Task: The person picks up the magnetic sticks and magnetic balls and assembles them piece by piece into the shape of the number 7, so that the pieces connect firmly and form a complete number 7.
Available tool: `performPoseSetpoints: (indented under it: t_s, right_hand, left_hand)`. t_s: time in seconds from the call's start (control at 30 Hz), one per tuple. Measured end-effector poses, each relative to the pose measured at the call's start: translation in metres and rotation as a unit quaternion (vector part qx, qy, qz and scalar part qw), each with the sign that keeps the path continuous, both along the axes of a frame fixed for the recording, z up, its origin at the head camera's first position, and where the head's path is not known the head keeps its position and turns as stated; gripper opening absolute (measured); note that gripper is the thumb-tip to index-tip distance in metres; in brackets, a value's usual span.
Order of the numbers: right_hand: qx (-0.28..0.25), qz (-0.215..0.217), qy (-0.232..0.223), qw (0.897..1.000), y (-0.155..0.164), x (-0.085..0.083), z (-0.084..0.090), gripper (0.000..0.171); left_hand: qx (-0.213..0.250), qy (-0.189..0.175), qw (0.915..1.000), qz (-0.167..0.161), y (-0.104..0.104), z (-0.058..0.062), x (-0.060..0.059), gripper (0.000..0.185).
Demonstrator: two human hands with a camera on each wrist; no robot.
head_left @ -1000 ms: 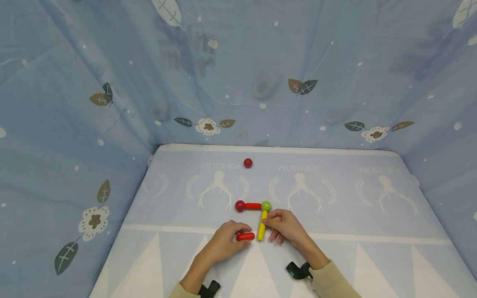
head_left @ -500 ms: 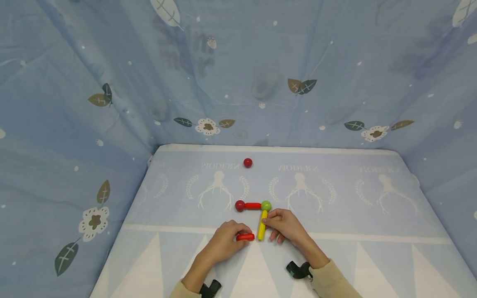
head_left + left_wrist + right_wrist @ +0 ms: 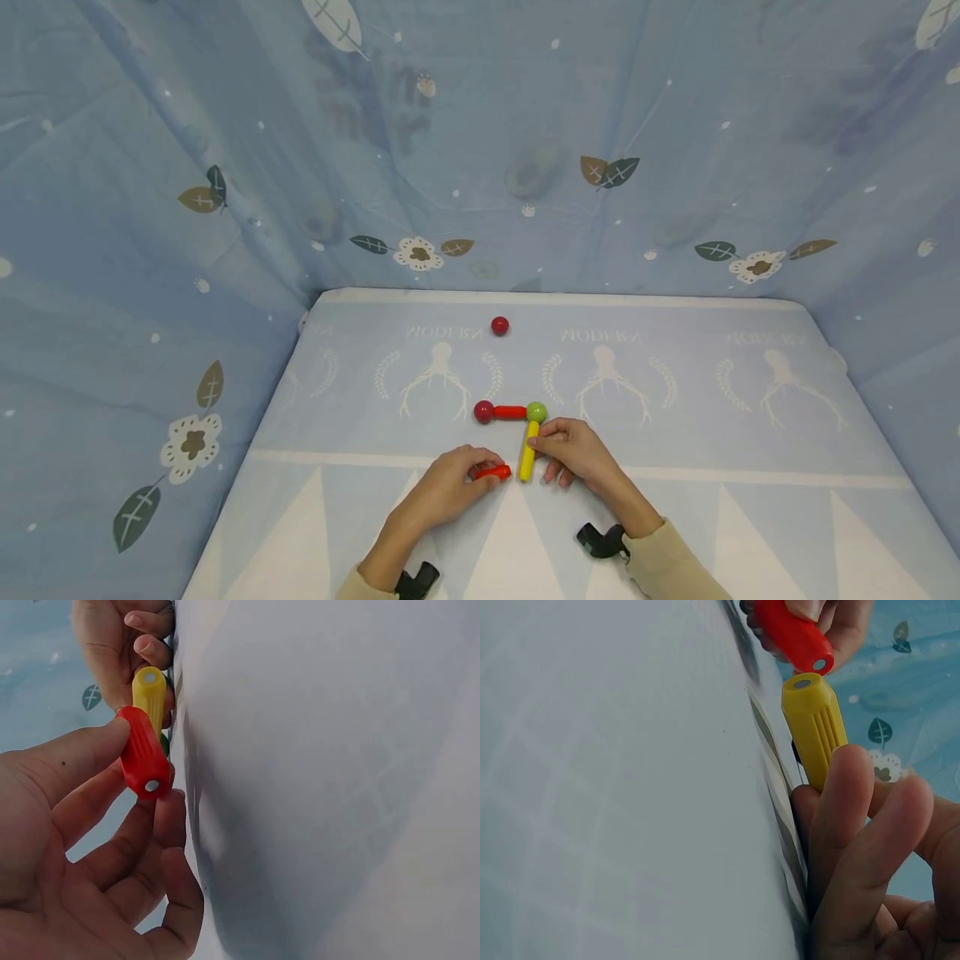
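My left hand (image 3: 450, 487) pinches a short red stick (image 3: 493, 473) between thumb and fingers, its right end lifted a little off the cloth. The same red stick (image 3: 143, 754) shows a metal disc at its near end. My right hand (image 3: 573, 450) holds a yellow stick (image 3: 528, 450) that lies on the table and joins a green ball (image 3: 536, 412). A second red stick (image 3: 509, 412) links that ball to a red ball (image 3: 483, 411). In the right wrist view the held red stick (image 3: 793, 635) hangs just above the yellow stick's (image 3: 814, 724) free end.
A loose red ball (image 3: 499, 326) lies near the back edge of the table (image 3: 675, 500), which is covered in pale blue printed cloth. Blue leaf-patterned fabric walls close in the back and both sides.
The left hand has tilted the red stick, raising its right end slightly toward the yellow stick's near end. The right hand and the joined pieces have stayed put.
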State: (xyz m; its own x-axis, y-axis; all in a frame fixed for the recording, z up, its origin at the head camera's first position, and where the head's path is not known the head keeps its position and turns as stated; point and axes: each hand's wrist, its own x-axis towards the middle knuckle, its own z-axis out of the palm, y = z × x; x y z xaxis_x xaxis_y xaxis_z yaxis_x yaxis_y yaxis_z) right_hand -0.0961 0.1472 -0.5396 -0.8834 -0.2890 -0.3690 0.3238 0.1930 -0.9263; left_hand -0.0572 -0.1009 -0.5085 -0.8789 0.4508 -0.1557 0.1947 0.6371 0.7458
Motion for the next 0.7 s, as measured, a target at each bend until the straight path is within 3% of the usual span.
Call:
performPoseSetpoints:
  t_s: [0.17,0.43,0.7]
  right_hand:
    - [0.004,-0.001,0.002,1.000,0.000,0.000,-0.001,0.039]
    - [0.008,-0.004,-0.003,1.000,0.000,0.000,-0.001,0.039]
    - [0.005,-0.004,-0.002,1.000,-0.001,0.000,-0.002,0.038]
  left_hand:
    - [0.042,-0.042,0.9982,-0.004,0.000,0.000,0.002,0.019]
    - [0.088,-0.131,0.9874,0.011,0.003,0.000,0.005,0.014]
    - [0.120,-0.176,0.9769,0.009,0.009,-0.004,0.011,0.008]
